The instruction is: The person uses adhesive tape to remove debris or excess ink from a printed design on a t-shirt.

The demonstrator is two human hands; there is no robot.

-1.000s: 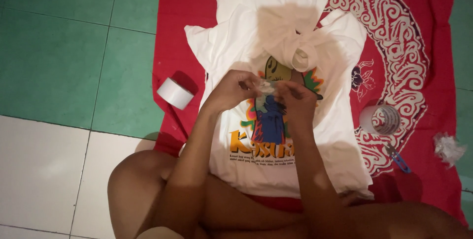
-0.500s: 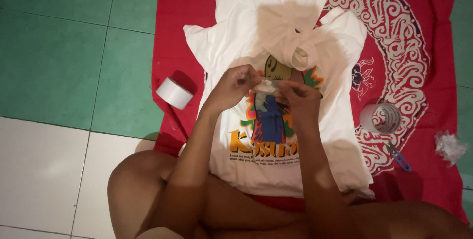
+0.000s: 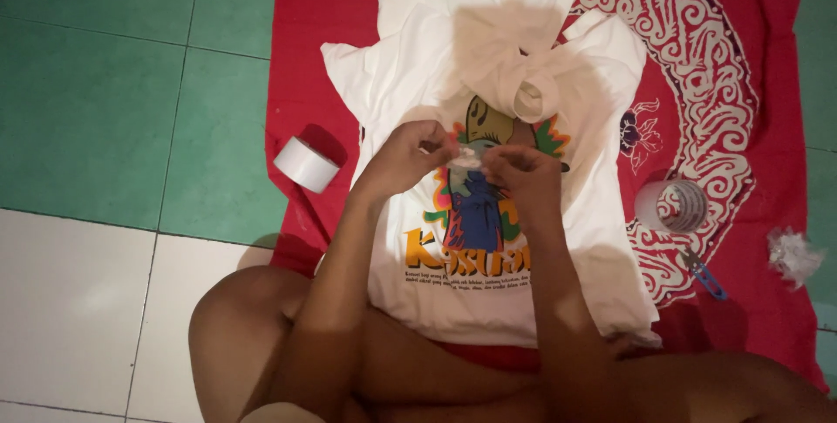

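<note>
I have both hands meeting at the middle of the frame, just above the printed picture on the white shirt (image 3: 514,292). My left hand (image 3: 410,154) and right hand (image 3: 521,170) are each pinched narrow on an end of a small pale strip (image 3: 471,158), stretched between them; it looks like a piece of tape, though it is too small and blurred to be sure. Held taut like that, it stays flat and off the cloth.

The shirt lies spread face up on a red patterned cloth (image 3: 750,109) on the floor, which keeps it off the green tiles (image 3: 113,83). A white tape roll (image 3: 306,163) sits at the cloth's left edge, near my left hand. Another roll (image 3: 671,206) rests right of centre, with a blue-handled tool (image 3: 703,275) just below it and a crumpled scrap (image 3: 792,253) at the far right.
</note>
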